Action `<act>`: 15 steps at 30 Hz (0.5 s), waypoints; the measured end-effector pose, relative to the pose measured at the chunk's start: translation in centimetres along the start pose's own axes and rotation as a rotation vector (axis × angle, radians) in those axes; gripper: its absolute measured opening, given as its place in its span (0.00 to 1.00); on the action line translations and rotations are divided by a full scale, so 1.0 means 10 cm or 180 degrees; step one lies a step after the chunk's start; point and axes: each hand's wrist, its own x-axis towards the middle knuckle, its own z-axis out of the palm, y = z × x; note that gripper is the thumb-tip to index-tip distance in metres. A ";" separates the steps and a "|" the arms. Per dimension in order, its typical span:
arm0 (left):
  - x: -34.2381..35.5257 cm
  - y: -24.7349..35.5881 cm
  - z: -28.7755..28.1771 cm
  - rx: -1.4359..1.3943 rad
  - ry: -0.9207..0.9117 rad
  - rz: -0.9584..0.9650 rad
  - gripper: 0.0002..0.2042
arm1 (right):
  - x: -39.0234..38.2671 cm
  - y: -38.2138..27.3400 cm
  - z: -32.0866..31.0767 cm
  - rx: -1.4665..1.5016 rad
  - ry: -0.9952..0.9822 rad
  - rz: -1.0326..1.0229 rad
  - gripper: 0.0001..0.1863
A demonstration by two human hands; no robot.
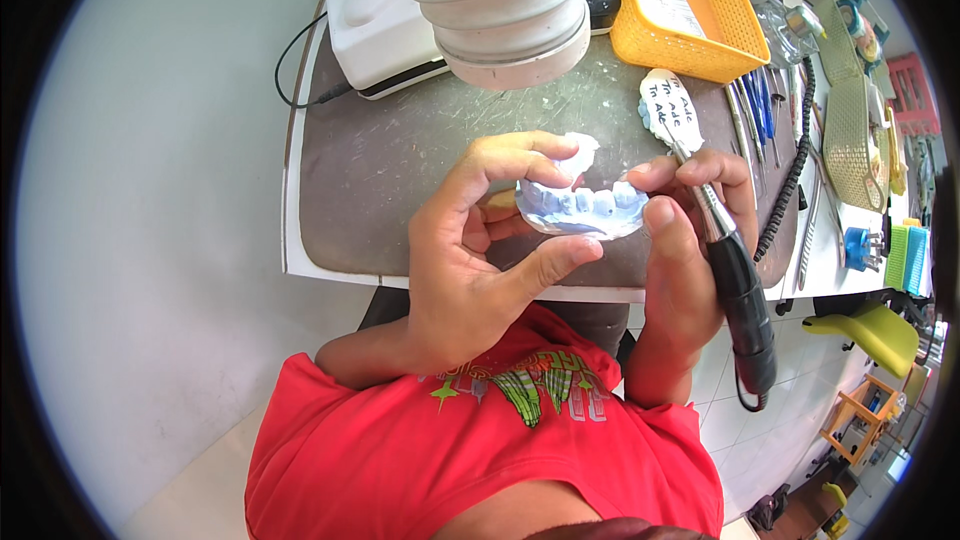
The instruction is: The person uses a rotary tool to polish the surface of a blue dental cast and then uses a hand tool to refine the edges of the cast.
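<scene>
A pale blue and white dental cast (pixel 585 212) with a row of teeth is held up over the near part of the bench. My left hand (pixel 465 230) grips it from the left, fingers over its top and back, thumb along its lower edge. My right hand (pixel 690 230) holds a dental handpiece (pixel 728 260) with a black body and silver front, its slim tip pointing away from me. Thumb and a fingertip of that hand also meet the cast's right end. Beyond it, a second cast (pixel 672 112) lies with its handwritten white base showing.
A ribbed suction hose (pixel 510 15) hangs above the bench mat (pixel 375 160). Behind it stands a white machine (pixel 385 15). A yellow basket (pixel 735 60) holds a paper. Right of it lie slim hand tools (pixel 765 115), a coiled black cord (pixel 790 190) and a blue bur holder (pixel 860 248).
</scene>
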 end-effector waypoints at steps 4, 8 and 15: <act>0.02 -0.01 -0.09 0.1067 -0.0166 0.0531 0.17 | 0.04 -0.04 0.00 0.0161 -0.0027 0.0125 0.15; 0.02 -0.06 -0.10 0.0469 -0.0306 0.0569 0.19 | 0.06 -0.05 0.01 0.0258 -0.0086 0.0147 0.15; 0.24 0.16 -0.15 -0.0669 -0.0788 -0.0887 0.34 | 0.23 -0.18 0.01 -0.0092 -0.0633 0.0116 0.15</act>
